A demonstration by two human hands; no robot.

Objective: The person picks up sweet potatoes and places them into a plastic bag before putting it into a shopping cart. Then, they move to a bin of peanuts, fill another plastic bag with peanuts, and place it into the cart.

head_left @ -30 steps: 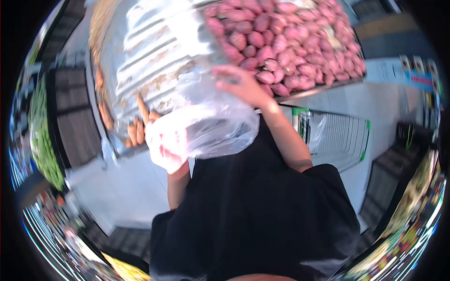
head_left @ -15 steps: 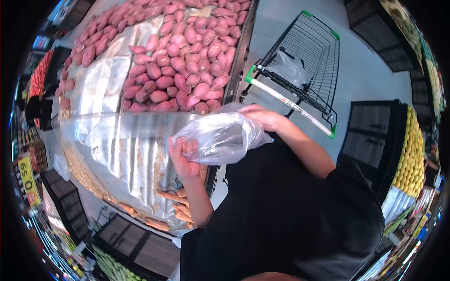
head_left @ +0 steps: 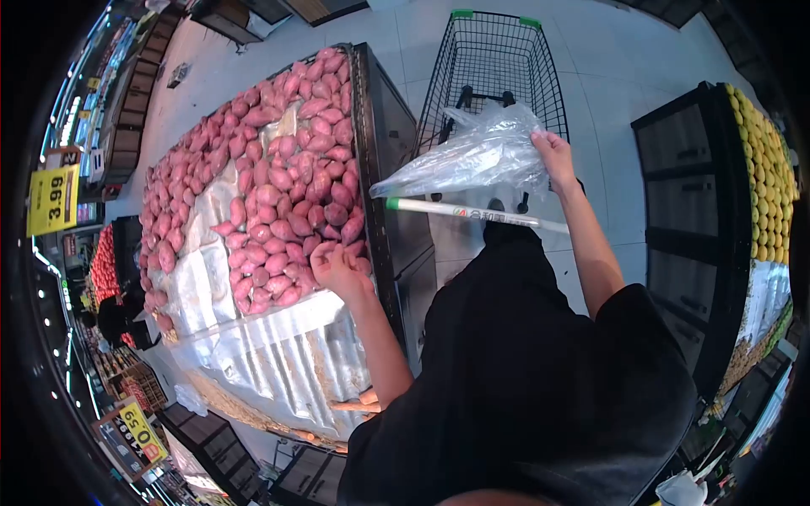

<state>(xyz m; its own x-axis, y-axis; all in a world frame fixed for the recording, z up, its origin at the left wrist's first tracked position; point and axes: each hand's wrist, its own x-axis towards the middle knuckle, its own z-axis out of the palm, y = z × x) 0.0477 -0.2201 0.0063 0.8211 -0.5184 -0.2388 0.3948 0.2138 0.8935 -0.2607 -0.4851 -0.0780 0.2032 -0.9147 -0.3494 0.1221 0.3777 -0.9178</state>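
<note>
Pinched in my right hand (head_left: 553, 156) is the edge of a clear plastic bag (head_left: 489, 148). The bag spreads out to the left, overlapping the shopping cart's handle and basket in this view. My left hand (head_left: 339, 270) is over the near right part of a pile of red-skinned sweet potatoes (head_left: 287, 181). Its fingers are loosely bent and apart, close to the sweet potatoes, with nothing visible in them.
The green-cornered shopping cart (head_left: 498, 51) stands ahead, its white handle (head_left: 464, 210) near my body. A clear divider (head_left: 278, 327) separates the sweet potatoes from several carrots (head_left: 359, 406). Yellow fruit (head_left: 764, 185) fills a dark stand at right.
My left hand has let go of the plastic bag and moved over the sweet potatoes. My right hand has carried the bag over the cart's handle. The view has shifted, too.
</note>
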